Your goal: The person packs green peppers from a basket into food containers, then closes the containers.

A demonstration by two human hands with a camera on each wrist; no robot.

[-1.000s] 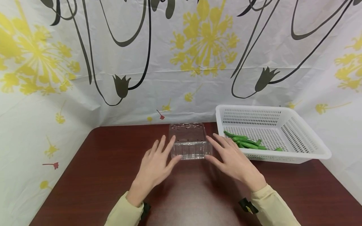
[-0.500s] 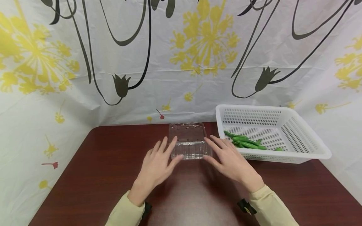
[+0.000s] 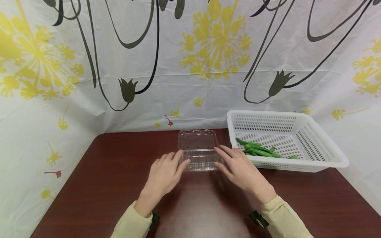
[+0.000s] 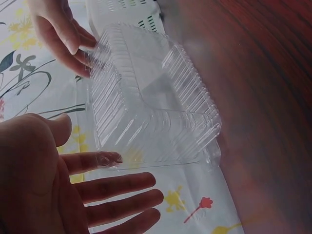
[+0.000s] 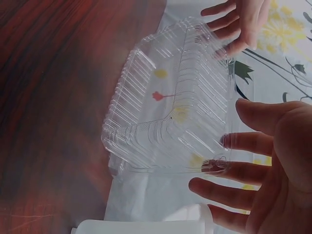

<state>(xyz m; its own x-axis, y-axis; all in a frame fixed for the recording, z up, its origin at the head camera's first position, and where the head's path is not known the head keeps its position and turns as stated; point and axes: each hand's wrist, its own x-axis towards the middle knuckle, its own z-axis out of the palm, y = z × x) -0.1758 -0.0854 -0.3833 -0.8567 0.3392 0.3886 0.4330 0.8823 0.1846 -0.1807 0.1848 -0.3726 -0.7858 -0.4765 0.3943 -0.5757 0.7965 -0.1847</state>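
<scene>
Sitting left of and below centre, the left hand (image 3: 162, 175) looks relaxed, fingers fairly straight, tips at the side of the box (image 3: 200, 161). Box is mid-frame, a touch low. Right hand (image 3: 242, 170) mirrors it on the other side, just as loose. Peppers (image 3: 262, 153) lie in the basket (image 3: 303, 163), right of frame. I'd call this steadying the box; next move probably wants light, even pressure.

A pale yellow sleeve (image 3: 132, 220) is covering the forearm behind the left hand (image 3: 162, 175), and a matching sleeve (image 3: 284, 218) is wrinkling lightly behind the right hand (image 3: 242, 170). Small black pieces (image 3: 258, 218) are showing at both inner wrists, the right one bearing a yellow mark (image 3: 260, 222).
</scene>
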